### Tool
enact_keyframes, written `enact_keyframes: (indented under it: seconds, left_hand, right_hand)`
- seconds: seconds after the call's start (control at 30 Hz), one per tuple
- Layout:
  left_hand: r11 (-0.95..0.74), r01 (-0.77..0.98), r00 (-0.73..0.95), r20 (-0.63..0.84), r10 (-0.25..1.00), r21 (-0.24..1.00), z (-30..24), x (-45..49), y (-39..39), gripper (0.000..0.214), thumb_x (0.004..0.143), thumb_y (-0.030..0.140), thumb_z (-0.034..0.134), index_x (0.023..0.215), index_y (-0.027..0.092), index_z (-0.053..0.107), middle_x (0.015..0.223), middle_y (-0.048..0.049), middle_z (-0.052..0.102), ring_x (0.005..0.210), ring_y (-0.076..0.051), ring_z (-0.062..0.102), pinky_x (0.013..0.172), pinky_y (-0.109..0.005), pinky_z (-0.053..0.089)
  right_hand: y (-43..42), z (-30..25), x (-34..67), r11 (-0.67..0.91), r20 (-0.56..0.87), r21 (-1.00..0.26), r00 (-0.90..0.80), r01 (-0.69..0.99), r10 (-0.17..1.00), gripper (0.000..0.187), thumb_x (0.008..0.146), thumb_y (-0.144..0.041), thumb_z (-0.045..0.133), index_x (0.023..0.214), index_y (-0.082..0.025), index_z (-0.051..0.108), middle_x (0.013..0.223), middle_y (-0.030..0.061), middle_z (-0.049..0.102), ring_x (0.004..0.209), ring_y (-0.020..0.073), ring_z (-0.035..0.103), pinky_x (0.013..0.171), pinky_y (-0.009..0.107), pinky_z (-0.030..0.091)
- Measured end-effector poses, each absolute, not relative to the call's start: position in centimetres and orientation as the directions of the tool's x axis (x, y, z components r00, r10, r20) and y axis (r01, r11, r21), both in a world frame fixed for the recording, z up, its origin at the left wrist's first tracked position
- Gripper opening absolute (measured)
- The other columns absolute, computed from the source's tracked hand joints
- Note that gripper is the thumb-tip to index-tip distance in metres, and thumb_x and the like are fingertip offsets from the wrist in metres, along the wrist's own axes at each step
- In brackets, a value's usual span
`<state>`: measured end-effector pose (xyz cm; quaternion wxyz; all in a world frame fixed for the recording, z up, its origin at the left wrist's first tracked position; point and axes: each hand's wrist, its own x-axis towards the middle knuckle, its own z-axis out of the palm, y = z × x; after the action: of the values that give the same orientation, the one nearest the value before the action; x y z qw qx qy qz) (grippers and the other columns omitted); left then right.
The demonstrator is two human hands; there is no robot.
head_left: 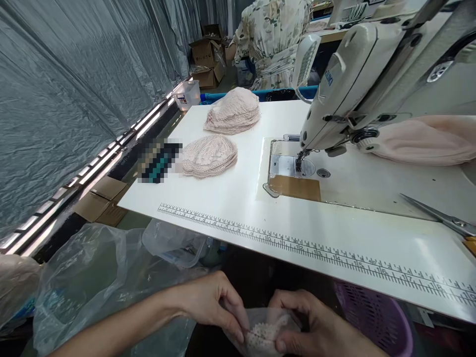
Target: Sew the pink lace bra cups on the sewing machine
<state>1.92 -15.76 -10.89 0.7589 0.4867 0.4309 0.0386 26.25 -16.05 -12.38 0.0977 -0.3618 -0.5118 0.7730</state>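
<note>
Lace piece (pixel 262 339) sits low, in front of the table (pixel 223 198) edge; your fingers cover parts, frame bottom crops it. Item beside the near lace stack (pixel 210 156) is pixelated, can't ID. Your left hand (pixel 219 305) reaches in from the left, fingers pinching one side; right hand (pixel 312 322) pinches the other. Sewing machine (pixel 353 74) logo looks like JUKI. Ruler (pixel 267 239) 10–18 legible.

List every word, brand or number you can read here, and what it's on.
"JUKI", apparently: sewing machine.
"10" through "18": ruler along the table edge; its lowest numbers are too small to read surely.
Label on clear bin, print on box: too blurred.
</note>
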Motion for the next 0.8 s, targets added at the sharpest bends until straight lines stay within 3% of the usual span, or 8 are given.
enact_keyframes:
  seconds: [0.27,0.4,0.57,0.7,0.8]
  left_hand:
    - [0.522,0.352,0.641,-0.607,0.47,0.777,-10.2,2.4,-15.6,0.043,0.049,0.042,0.088,0.084,0.019,0.077,0.068,0.0022,0.07,0.061,-0.01,0.06,0.061,-0.015,0.045]
    - [0.508,0.338,0.612,-0.596,0.52,0.792,-10.0,3.4,-15.8,0.031,0.057,0.036,0.085,0.08,0.017,0.077,0.061,0.0035,0.065,0.056,-0.007,0.053,0.056,-0.014,0.04]
    - [0.553,0.319,0.549,-0.625,0.554,0.77,-10.2,3.6,-15.9,0.027,0.056,0.034,0.085,0.072,0.014,0.077,0.057,0.0028,0.062,0.053,-0.007,0.049,0.052,-0.014,0.039]
    - [0.499,0.368,0.522,-0.618,0.587,0.785,-10.2,3.3,-15.8,0.023,0.06,0.033,0.082,0.071,0.014,0.076,0.052,0.0037,0.057,0.049,-0.006,0.045,0.048,-0.014,0.035]
    - [0.46,0.406,0.504,-0.613,0.608,0.79,-10.1,3.2,-16.0,0.024,0.063,0.035,0.081,0.07,0.013,0.076,0.053,0.0029,0.057,0.049,-0.006,0.045,0.047,-0.014,0.033]
  right_hand:
    - [-16.2,-11.5,25.6,-0.479,-0.475,-0.851,-0.703,0.215,0.529,0.015,0.068,-0.021,0.066,0.081,-0.017,0.058,0.067,-0.0052,0.048,0.063,0.0101,0.038,0.056,0.021,0.029]
    - [-16.2,-11.5,25.3,-0.432,-0.478,-0.864,-0.689,0.258,0.545,0.016,0.068,-0.016,0.062,0.083,-0.018,0.057,0.066,-0.0063,0.046,0.06,0.0096,0.037,0.053,0.021,0.028]
    - [-16.2,-12.3,26.0,-0.407,-0.461,-0.877,-0.685,0.255,0.564,0.015,0.071,-0.027,0.066,0.076,-0.017,0.057,0.065,-0.0047,0.046,0.062,0.0107,0.038,0.055,0.022,0.029]
    - [-16.3,-13.1,26.6,-0.367,-0.456,-0.886,-0.676,0.283,0.58,0.026,0.074,-0.04,0.066,0.069,-0.017,0.054,0.064,-0.0046,0.042,0.063,0.0114,0.036,0.056,0.023,0.027]
    - [-16.4,-13.2,26.7,-0.341,-0.454,-0.89,-0.669,0.303,0.589,0.027,0.077,-0.039,0.065,0.066,-0.018,0.051,0.065,-0.0048,0.04,0.064,0.0115,0.036,0.056,0.023,0.027]
